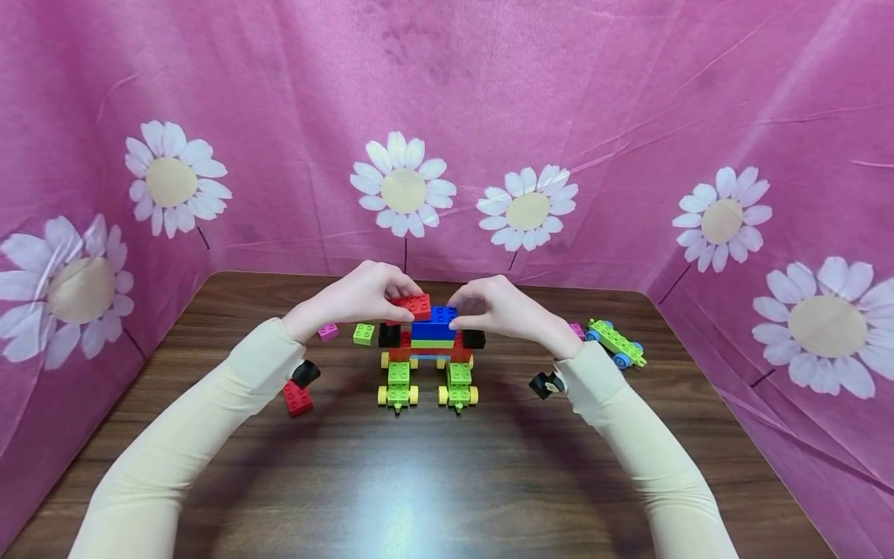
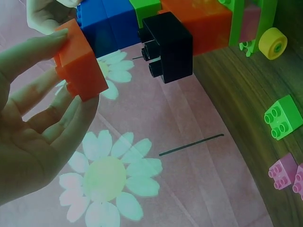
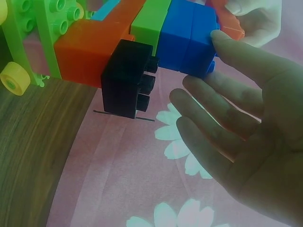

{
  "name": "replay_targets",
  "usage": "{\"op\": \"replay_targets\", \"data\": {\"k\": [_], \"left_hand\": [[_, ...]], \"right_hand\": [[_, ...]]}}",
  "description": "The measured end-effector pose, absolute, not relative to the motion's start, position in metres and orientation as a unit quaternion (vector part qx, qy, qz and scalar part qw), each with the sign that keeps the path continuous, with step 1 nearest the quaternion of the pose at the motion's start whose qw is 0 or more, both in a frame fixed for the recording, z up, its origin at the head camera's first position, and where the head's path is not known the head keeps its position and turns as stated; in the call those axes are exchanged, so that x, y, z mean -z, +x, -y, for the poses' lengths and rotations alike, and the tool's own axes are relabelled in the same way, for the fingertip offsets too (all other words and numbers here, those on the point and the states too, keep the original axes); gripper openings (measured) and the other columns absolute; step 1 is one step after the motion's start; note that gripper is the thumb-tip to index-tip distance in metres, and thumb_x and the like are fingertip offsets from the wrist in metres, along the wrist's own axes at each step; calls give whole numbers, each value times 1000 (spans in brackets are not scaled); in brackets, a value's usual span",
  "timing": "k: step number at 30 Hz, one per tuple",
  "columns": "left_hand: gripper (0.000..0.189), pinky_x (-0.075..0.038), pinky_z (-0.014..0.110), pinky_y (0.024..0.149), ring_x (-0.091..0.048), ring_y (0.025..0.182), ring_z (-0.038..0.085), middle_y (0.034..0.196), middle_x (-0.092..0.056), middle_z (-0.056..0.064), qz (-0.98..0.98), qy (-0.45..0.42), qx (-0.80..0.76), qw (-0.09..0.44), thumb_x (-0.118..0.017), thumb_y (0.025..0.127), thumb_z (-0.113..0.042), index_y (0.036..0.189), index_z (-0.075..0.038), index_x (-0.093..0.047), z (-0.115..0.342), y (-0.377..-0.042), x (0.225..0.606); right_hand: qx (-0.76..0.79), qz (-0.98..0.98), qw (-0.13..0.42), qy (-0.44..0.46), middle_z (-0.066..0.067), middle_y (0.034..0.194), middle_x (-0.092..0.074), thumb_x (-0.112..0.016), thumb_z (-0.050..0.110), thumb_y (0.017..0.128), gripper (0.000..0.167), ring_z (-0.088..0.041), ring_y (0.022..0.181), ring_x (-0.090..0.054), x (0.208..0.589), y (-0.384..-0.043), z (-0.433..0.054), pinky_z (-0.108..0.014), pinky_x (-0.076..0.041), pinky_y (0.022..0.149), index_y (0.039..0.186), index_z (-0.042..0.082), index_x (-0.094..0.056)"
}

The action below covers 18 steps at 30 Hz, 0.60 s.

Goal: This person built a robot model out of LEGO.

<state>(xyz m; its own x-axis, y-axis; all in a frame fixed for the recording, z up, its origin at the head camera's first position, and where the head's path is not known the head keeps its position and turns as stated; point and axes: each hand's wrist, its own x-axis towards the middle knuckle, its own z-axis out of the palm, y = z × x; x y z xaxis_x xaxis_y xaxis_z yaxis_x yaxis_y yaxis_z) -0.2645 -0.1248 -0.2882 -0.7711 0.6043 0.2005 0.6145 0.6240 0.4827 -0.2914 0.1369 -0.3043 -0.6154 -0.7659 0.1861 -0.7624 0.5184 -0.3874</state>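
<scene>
My left hand (image 1: 373,291) pinches a red brick (image 1: 419,306) between thumb and fingers, at the left end of the top blue brick (image 1: 444,314). In the left wrist view the red brick (image 2: 83,61) is tilted against the blue bricks (image 2: 106,23). My right hand (image 1: 492,310) holds the right end of the top blue brick with thumb and index fingertips; its other fingers are spread in the right wrist view. Below the blue come a green layer (image 1: 432,343), red bricks (image 1: 400,345) and black side bricks (image 1: 389,335), on two green wheeled bases (image 1: 399,374) with yellow wheels.
A red brick (image 1: 298,397) lies left on the wooden table (image 1: 405,489). Behind it are a pink brick (image 1: 327,331) and a green brick (image 1: 363,334). A green car base (image 1: 618,341) with blue wheels stands at right. Pink flowered cloth (image 1: 447,93) encloses the back and sides.
</scene>
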Motion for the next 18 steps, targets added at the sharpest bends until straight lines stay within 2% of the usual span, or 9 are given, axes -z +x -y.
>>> {"op": "replay_targets", "data": {"k": [18], "left_hand": [[30,-57,34,77,-64,85,20,100,-74,11,911,-342,230,19,-79,80,-17,108,-5,-77,111,-258,284]], "right_hand": [[227,-870,13,-438,-4,102,-77,-79,27,84,31,-15,91,-72,307,-289,-142,-33,-60,85,109,9,-74]]}}
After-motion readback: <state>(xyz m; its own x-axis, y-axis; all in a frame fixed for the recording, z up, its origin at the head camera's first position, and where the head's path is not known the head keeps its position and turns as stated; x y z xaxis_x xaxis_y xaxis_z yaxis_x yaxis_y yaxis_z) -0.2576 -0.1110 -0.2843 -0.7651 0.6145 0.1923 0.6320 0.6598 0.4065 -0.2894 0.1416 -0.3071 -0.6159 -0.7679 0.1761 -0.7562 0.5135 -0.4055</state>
